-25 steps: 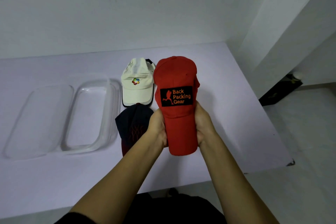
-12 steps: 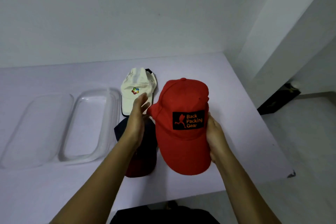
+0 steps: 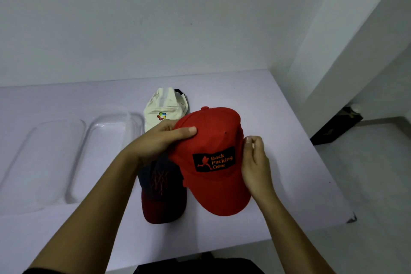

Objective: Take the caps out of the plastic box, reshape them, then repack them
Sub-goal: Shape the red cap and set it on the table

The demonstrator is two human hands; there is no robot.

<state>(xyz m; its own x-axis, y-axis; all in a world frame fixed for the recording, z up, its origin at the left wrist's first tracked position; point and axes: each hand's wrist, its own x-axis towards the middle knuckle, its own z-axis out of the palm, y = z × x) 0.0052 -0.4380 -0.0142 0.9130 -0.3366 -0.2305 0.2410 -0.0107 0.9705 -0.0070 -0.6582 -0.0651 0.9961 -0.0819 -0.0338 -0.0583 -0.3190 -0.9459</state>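
I see my left hand (image 3: 160, 142) gripping the red cap (image 3: 218, 189) at its 10 o'clock edge, thumb on top. My right hand (image 3: 255, 162) curls its fingers on the 3 o'clock side. The cap is over the bench (image 3: 293, 162). A white cap (image 3: 164, 107) lies at 11 o'clock, a dark cap (image 3: 162, 193) at 8, the plastic box (image 3: 104, 151) at 9.

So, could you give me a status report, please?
Left hand grips red cap, right hand holds its side. Plastic box empty. Dark cap under left wrist.

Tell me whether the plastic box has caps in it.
Empty: the plastic box shows only its bare clear bottom, no cap inside.
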